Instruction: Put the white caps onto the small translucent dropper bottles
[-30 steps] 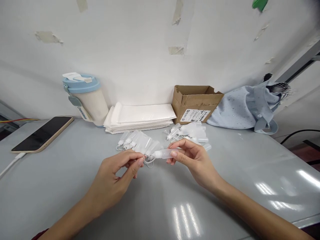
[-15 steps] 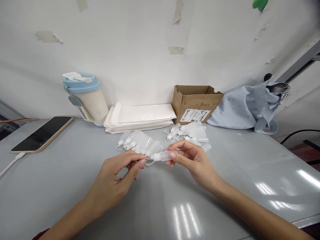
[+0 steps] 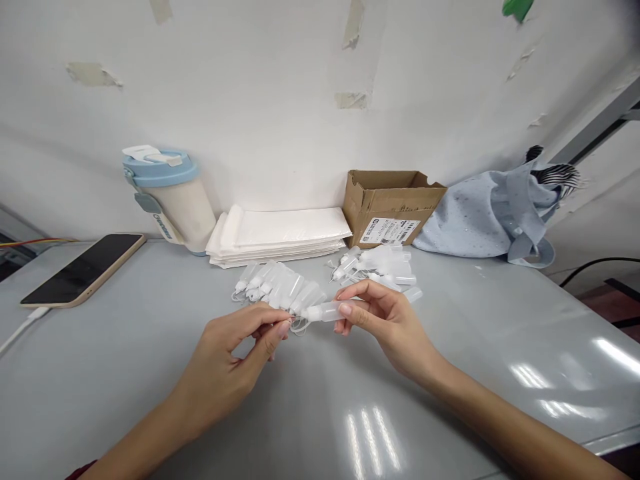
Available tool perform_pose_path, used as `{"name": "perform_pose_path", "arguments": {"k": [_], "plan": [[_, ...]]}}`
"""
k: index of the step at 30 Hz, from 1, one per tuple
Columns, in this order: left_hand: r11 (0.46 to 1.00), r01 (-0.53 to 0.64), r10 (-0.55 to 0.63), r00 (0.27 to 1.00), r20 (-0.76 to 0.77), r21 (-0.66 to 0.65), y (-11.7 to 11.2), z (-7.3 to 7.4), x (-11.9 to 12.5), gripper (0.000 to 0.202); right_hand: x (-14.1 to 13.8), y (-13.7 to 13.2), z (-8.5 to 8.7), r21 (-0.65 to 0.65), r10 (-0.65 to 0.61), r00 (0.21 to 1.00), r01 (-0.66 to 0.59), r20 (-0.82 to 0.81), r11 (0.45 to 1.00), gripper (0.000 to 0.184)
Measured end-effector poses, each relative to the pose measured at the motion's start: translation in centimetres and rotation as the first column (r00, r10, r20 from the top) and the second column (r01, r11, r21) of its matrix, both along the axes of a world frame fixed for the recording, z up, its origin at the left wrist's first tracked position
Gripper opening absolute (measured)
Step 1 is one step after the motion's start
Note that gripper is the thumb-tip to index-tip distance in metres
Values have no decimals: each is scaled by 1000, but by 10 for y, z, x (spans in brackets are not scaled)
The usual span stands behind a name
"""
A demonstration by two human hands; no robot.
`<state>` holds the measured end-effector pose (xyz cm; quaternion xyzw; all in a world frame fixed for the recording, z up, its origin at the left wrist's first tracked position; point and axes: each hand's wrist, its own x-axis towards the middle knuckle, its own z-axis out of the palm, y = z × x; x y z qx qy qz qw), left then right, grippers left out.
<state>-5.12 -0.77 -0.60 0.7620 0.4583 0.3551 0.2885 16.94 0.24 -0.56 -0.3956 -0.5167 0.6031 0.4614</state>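
Note:
Between the finger and thumb of my right hand is a small translucent plastic squeeze bottle, lying level with its nozzle to the left. My left hand pinches a thin metal needle tip at the nozzle end; whether it is attached to the nozzle I cannot tell. A loose white strap loops below the nozzle. Just behind my hands lies a row of similar bottles, side by side. A second, looser pile of bottles rests beyond my right hand.
Against the wall are a stack of white envelopes, an open cardboard box and a light blue cloth bag. A cup with a blue lid stands left, beside a phone on a white cable. The grey table reflects lights.
Almost nothing differs. Both hands keep the same hold on the bottle and its tip, and the view has shifted very slightly.

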Motion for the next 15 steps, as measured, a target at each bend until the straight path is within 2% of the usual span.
{"name": "perform_pose_path", "arguments": {"k": [15], "plan": [[1000, 2, -2, 1000, -3, -3, -3, 0, 0, 14, -2, -1, 3, 17, -13, 998, 12, 58, 1000, 17]]}}
